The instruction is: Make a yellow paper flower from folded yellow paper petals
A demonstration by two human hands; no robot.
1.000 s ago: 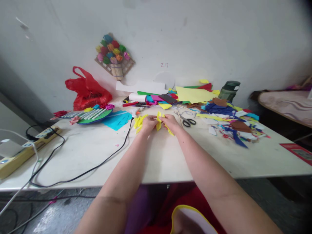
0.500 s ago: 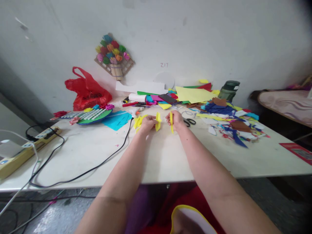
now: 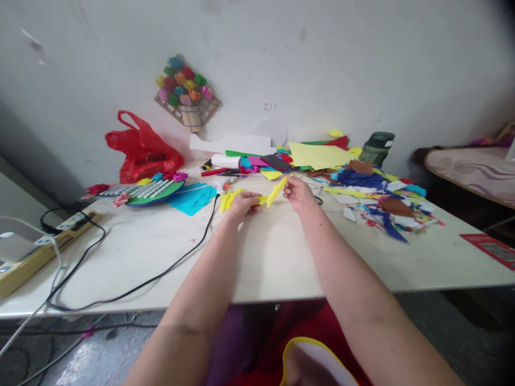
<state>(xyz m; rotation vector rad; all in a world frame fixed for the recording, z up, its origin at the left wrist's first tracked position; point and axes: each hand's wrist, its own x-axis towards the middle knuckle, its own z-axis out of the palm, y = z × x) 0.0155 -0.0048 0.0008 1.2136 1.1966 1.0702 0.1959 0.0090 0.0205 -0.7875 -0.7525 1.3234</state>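
My left hand point(image 3: 244, 205), fingers closed, grips a small yellow paper piece point(image 3: 262, 200) above the middle of the table. In a pinch, my right hand point(image 3: 299, 194) has the upper end of a yellow paper strip point(image 3: 277, 191), which slants down to the left. Its lower end meets or overlaps the piece at my left fingertips; which one I cannot tell. More yellow paper pieces point(image 3: 230, 199) lie just left of my left hand. Behind my right wrist, one black scissor handle point(image 3: 319, 200) shows; the rest is hidden.
Coloured paper scraps point(image 3: 392, 206) are heaped on the right, near a green bottle point(image 3: 377, 149). Cyan paper point(image 3: 193, 199), a round green board with paper rolls point(image 3: 156, 191) and a red plastic bag point(image 3: 142, 153) occupy the left. A black cable point(image 3: 177, 264) crosses the table to a power strip point(image 3: 48, 252).
My right hand has moved slightly right and up, its yellow strip turning from upright to slanted. The strip now reaches the piece at my left fingers. The left hand has barely moved.
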